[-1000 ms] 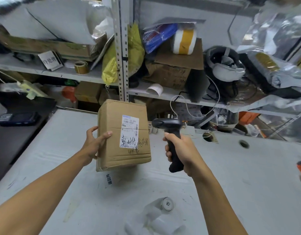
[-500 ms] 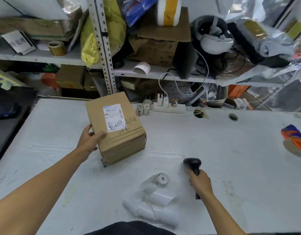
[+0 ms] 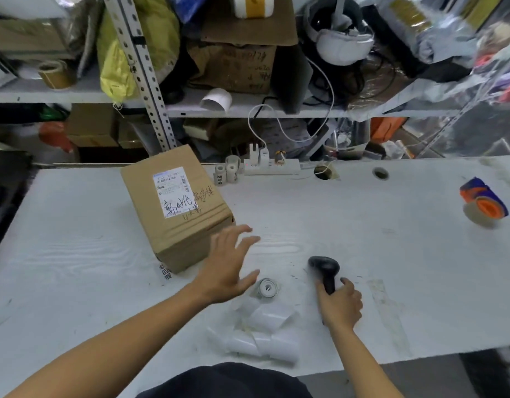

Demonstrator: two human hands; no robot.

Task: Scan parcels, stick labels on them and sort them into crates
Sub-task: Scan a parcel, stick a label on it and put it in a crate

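White worktable, cluttered metal shelving behind, power strip at table's rear

My right hand grips the scanner on the bench; my left hand spreads beside the parcel.

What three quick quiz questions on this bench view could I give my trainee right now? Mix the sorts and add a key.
1. True or false: the left hand grips the cardboard parcel.
2. Which thing does the right hand hold? A) tape dispenser B) barcode scanner C) label roll
3. Fill in: the parcel's printed label faces ____.

Key
1. False: its fingers are spread, above the table beside the parcel.
2. B, by the handle, with the scanner's head near the table.
3. Up.
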